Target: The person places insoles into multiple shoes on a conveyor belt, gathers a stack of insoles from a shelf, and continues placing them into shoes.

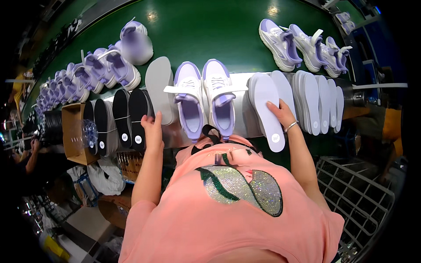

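Note:
My right hand [284, 115] grips a light grey insole [265, 94] with a round white sticker at its heel, thumb on its top face. More pale insoles lie behind it. My left hand [152, 127] is beside a stack of black insoles [137, 107] and the lower edge of a plain grey insole [158, 81]. Its thumb and fingers are apart, and nothing shows between them. Between my hands stand two white and lilac sneakers, a left shoe [189, 98] and a right shoe [219, 98], toes away from me, their white straps sticking out sideways.
A row of similar sneakers [118, 68] curves along the green table [201, 30] at left; several more [280, 46] stand at far right. Stacks of grey insoles [307, 101] line the right edge. A cardboard box [73, 131] stands at left, a wire basket [355, 193] at lower right.

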### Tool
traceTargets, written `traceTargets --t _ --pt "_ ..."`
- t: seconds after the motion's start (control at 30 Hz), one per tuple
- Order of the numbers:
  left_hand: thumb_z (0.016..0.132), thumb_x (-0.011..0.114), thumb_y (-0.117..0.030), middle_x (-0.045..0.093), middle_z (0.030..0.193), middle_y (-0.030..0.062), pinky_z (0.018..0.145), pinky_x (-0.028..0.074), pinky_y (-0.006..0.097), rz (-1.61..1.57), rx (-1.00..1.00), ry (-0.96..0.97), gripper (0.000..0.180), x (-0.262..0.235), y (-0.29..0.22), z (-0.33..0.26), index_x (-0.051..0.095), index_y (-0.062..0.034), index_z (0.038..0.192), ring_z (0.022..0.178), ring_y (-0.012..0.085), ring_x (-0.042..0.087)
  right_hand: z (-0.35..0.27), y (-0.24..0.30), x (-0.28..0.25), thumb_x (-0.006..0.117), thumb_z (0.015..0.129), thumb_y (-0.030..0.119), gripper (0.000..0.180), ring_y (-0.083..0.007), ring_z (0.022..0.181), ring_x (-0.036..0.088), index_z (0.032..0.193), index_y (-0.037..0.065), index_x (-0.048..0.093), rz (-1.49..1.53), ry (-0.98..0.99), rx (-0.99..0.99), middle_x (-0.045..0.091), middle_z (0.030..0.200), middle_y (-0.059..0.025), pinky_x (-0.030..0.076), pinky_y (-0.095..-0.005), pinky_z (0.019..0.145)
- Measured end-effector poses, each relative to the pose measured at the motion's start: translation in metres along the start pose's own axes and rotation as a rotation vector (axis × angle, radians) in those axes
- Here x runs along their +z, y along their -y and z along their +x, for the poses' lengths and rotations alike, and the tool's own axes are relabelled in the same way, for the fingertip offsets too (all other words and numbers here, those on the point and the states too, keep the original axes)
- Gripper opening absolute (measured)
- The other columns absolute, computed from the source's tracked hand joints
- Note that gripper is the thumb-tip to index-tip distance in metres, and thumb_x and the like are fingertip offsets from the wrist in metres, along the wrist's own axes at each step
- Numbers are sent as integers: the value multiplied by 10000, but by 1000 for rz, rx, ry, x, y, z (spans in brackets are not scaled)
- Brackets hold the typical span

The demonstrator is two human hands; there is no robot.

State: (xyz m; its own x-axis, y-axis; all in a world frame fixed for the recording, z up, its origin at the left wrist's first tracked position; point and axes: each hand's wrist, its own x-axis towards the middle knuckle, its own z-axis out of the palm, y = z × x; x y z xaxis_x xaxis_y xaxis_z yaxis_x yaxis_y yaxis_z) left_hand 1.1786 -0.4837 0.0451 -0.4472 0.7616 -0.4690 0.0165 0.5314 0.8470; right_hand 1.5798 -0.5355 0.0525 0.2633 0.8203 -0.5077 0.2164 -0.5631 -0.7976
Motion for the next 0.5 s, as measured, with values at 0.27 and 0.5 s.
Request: traceTargets --t 0.27,0.5 --pt "615 726 -131 435 1089 186 774 423 321 -42 -55 51 738 44 5 32 269 22 1175 947 242 489 -16 13 -3 568 756 375 506 -157 777 546 1025 -52 520 -226 -25 25 582 906 -115 436 -262 688" --pt "612 676 -74 570 913 138 741 461 326 -198 -397 447 579 37 -22 51 399 36 1108 825 239 576 -13 13 -3 567 756 378 523 -162 775 545 1029 -64 503 -205 1 40 576 903 -121 436 -268 693"
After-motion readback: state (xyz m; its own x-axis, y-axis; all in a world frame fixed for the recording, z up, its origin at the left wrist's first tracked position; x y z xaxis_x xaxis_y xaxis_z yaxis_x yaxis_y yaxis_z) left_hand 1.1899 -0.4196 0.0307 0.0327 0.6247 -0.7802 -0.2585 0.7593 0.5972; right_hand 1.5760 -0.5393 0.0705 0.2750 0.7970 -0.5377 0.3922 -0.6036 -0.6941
